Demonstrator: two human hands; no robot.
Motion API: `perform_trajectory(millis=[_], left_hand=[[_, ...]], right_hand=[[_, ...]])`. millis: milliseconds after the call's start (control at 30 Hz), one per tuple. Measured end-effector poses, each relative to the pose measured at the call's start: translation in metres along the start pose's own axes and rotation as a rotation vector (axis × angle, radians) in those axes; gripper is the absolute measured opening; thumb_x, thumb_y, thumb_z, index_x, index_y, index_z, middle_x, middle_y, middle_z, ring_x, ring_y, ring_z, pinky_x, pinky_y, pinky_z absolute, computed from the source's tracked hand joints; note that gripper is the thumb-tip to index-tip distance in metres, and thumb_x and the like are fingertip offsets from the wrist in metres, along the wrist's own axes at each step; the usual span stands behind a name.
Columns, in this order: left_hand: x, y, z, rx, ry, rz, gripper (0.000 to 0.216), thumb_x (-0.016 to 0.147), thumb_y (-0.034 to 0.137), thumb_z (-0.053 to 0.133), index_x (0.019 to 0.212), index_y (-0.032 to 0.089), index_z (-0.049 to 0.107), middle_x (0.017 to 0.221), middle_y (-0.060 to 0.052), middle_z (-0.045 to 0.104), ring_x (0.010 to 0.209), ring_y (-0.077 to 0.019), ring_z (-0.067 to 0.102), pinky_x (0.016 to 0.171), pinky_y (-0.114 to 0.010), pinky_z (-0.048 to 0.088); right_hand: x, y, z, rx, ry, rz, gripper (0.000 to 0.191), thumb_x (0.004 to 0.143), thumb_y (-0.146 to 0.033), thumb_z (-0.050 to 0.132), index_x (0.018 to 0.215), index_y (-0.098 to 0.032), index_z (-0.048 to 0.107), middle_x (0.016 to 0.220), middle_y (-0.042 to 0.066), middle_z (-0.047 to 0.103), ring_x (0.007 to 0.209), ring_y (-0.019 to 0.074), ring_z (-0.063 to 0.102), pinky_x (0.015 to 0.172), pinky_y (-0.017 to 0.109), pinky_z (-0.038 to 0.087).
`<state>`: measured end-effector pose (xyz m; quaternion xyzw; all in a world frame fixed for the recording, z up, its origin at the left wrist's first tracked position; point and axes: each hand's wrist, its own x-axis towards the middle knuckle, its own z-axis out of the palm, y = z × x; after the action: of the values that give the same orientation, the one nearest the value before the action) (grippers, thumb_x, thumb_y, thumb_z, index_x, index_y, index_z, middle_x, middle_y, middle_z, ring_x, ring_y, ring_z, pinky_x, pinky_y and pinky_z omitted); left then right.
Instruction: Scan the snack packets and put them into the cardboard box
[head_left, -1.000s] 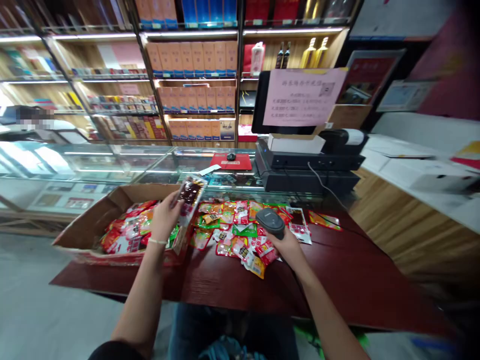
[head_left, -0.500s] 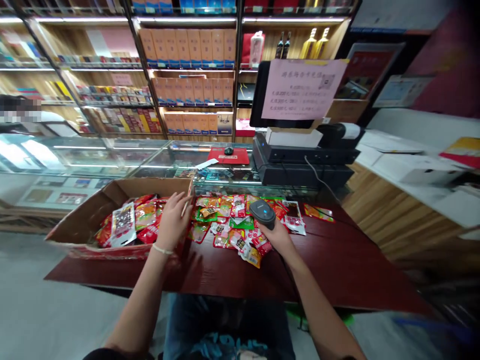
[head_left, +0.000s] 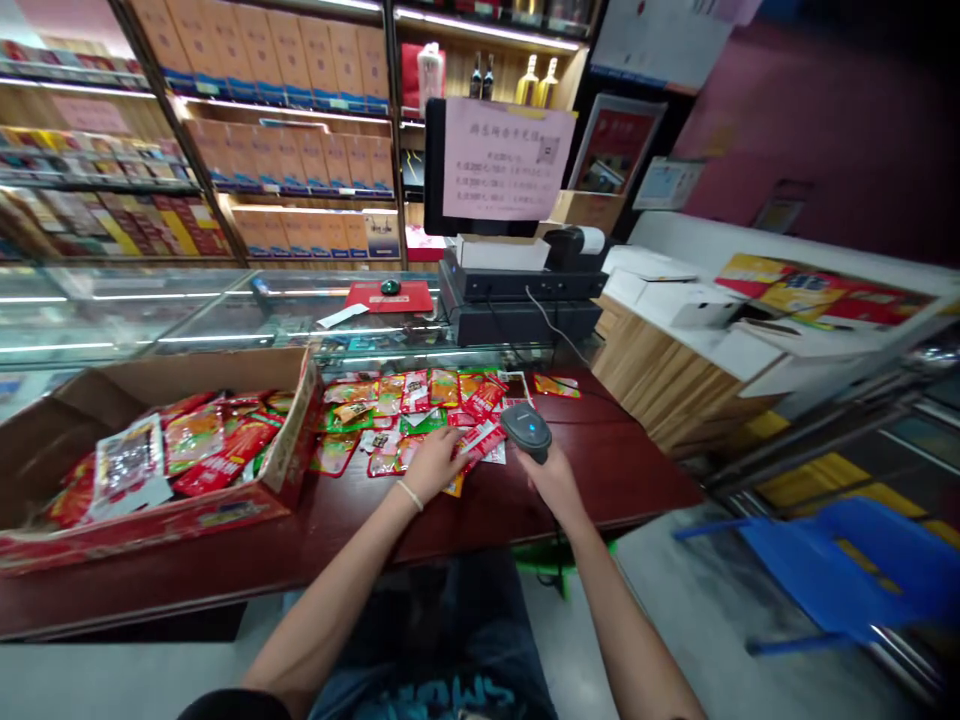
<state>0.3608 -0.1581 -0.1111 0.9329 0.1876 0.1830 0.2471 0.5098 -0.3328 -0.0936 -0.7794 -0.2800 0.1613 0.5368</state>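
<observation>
A second ago my left hand [head_left: 439,462] held a dark clear-fronted packet [head_left: 127,462] up over the box [head_left: 289,470]. Now that packet lies flat inside the box, at the left of the frame, on top of the red ones. My left hand has crossed to the loose packets [head_left: 405,400] spread on the table [head_left: 480,520] at the centre of the frame. So one packet is put away and my hand is on the pile again.

My left fingers are stretched forward and a little apart. They rest on the near edge of the spread and touch a red packet [head_left: 480,438]. I cannot tell whether they have pinched it. My right hand [head_left: 551,480] is wrapped tight round the scanner's [head_left: 526,432] grip, just right of centre. Its head tilts down at the same red packet, and a blue light shows on top.

Counted: one scanner and one box. The box holds a heap of maybe a dozen packets, only one of them clear-fronted. The loose packets on the table number roughly twenty, but they overlap too much for an exact count. Beyond the table, in the upper middle of the frame, there is one monitor [head_left: 439,160] with one pink sheet [head_left: 506,160] taped to it. One mouse [head_left: 390,287] sits on one red pad [head_left: 375,298]. At lower right stands one blue chair [head_left: 840,570].
</observation>
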Motion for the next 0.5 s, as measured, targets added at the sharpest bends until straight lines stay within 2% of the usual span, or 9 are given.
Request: perform_trajectory(millis=[167, 267, 367, 433, 500], left_hand=[[0.009, 0.010, 0.024, 0.254, -0.077, -0.055, 0.045, 0.092, 0.030, 0.053, 0.135, 0.016, 0.052, 0.119, -0.018, 0.063, 0.110, -0.0293, 0.060, 0.094, -0.040, 0.047], [0.013, 0.012, 0.033, 0.342, -0.091, -0.084, 0.050, 0.088, 0.026, 0.058, 0.136, 0.015, 0.050, 0.114, -0.019, 0.064, 0.108, -0.0306, 0.061, 0.090, -0.040, 0.047], [0.013, 0.008, 0.032, 0.241, -0.091, -0.093, 0.035, 0.082, 0.023, 0.064, 0.116, 0.015, 0.062, 0.106, -0.015, 0.067, 0.100, -0.0278, 0.064, 0.086, -0.035, 0.048], [0.010, 0.001, 0.023, 0.118, -0.069, -0.097, 0.019, 0.080, 0.021, 0.064, 0.099, 0.017, 0.066, 0.100, -0.011, 0.069, 0.094, -0.0247, 0.065, 0.082, -0.032, 0.048], [0.001, -0.012, 0.009, 0.006, 0.006, -0.099, 0.012, 0.081, 0.022, 0.061, 0.092, 0.020, 0.067, 0.095, -0.007, 0.071, 0.090, -0.0222, 0.066, 0.080, -0.030, 0.048]], right_hand=[[-0.021, 0.021, -0.018, 0.062, 0.063, 0.052, 0.030, 0.072, -0.045, 0.067, 0.090, -0.021, 0.060, 0.045, -0.005, 0.052, 0.034, 0.0161, 0.049, 0.036, 0.027, 0.037], [-0.031, 0.029, -0.020, 0.083, 0.077, 0.039, 0.033, 0.071, -0.046, 0.066, 0.091, -0.020, 0.060, 0.044, -0.005, 0.051, 0.034, 0.0161, 0.047, 0.037, 0.027, 0.038], [-0.037, 0.035, -0.018, 0.107, 0.087, 0.010, 0.036, 0.071, -0.047, 0.067, 0.092, -0.020, 0.058, 0.045, -0.005, 0.052, 0.034, 0.0155, 0.047, 0.037, 0.028, 0.039], [-0.038, 0.035, -0.016, 0.116, 0.073, 0.000, 0.035, 0.070, -0.048, 0.067, 0.090, -0.020, 0.058, 0.046, -0.005, 0.052, 0.034, 0.0156, 0.047, 0.037, 0.028, 0.039], [-0.039, 0.032, -0.013, 0.103, 0.055, -0.006, 0.036, 0.069, -0.048, 0.068, 0.091, -0.020, 0.059, 0.046, -0.004, 0.052, 0.033, 0.0160, 0.047, 0.036, 0.028, 0.039]])
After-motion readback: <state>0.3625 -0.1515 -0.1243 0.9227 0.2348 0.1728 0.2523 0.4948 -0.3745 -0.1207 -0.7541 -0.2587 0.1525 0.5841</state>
